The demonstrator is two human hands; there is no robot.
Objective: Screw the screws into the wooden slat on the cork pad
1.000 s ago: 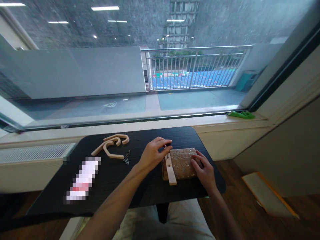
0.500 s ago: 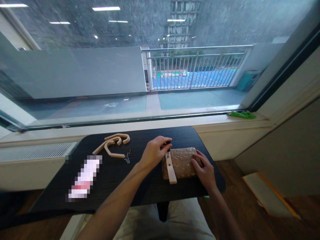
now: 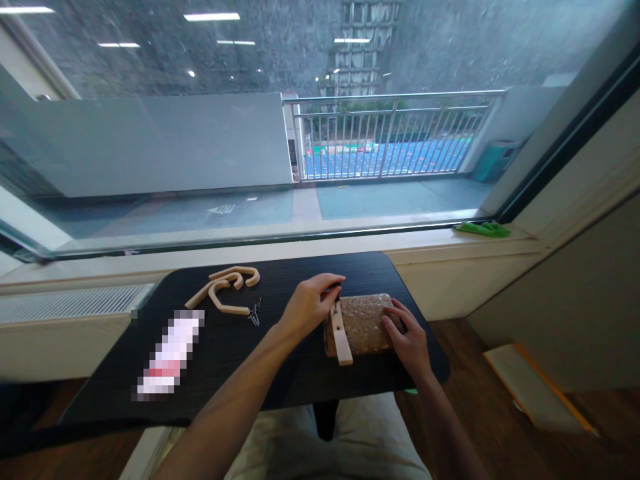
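Note:
My left hand (image 3: pixel 316 299) is closed in a pinch over a small dark piece (image 3: pixel 337 287), mostly hidden by the fingers. It sits above the far end of a pale wooden strip (image 3: pixel 342 341) with a hole in it. Just below the fingertips, a small metal part, perhaps a screw (image 3: pixel 337 307), stands at the strip. The strip lies across the left end of a brown speckled block (image 3: pixel 367 327) with a shiny, plastic-like surface. My right hand (image 3: pixel 411 337) holds the block's right end, with thumb and fingers bent over it.
Several curved wooden hooks (image 3: pixel 227 309) lie at the table's far left, with several screws (image 3: pixel 255 313) beside them. A blurred pinkish-white item (image 3: pixel 170 353) is nearer. The black table (image 3: pixel 295 387) stands against the window sill (image 3: pixel 420 241), where a green cloth (image 3: pixel 483 229) lies.
My left fingers have shifted very slightly over the end of the strip. The block, the strip and my right hand look the same.

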